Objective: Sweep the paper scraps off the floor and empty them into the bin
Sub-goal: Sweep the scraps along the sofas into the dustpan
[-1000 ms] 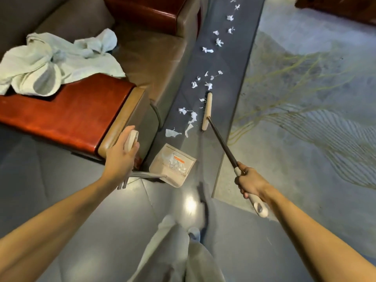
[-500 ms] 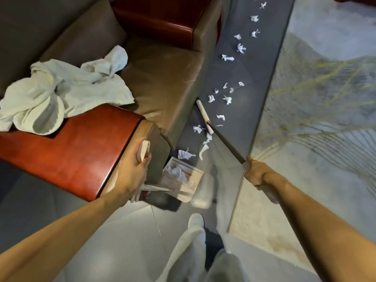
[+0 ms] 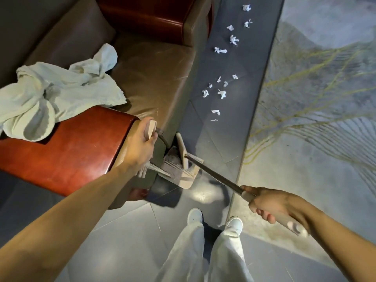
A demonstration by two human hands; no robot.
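My left hand (image 3: pixel 140 148) grips the pale upright handle of the dustpan (image 3: pixel 184 176), whose beige pan rests on the dark floor beside the armchair. My right hand (image 3: pixel 272 204) grips the broom (image 3: pixel 215 174) by its pale grip and dark shaft. The broom's beige head lies at the pan's mouth, partly inside it. Several white paper scraps (image 3: pixel 221 93) are strewn along the dark floor strip beyond the pan, the nearest (image 3: pixel 215 111) a short way off. No bin is in view.
A brown armchair with red wooden armrests (image 3: pixel 67 151) stands at the left, with a pale cloth (image 3: pixel 55 94) lying on it. A patterned grey carpet (image 3: pixel 317 110) borders the dark strip on the right. My feet in white shoes (image 3: pixel 195 215) stand just behind the pan.
The broom head has swept back from the scraps into the dustpan's mouth, carrying the nearest scraps with it. I have stepped forward, and both feet now show.
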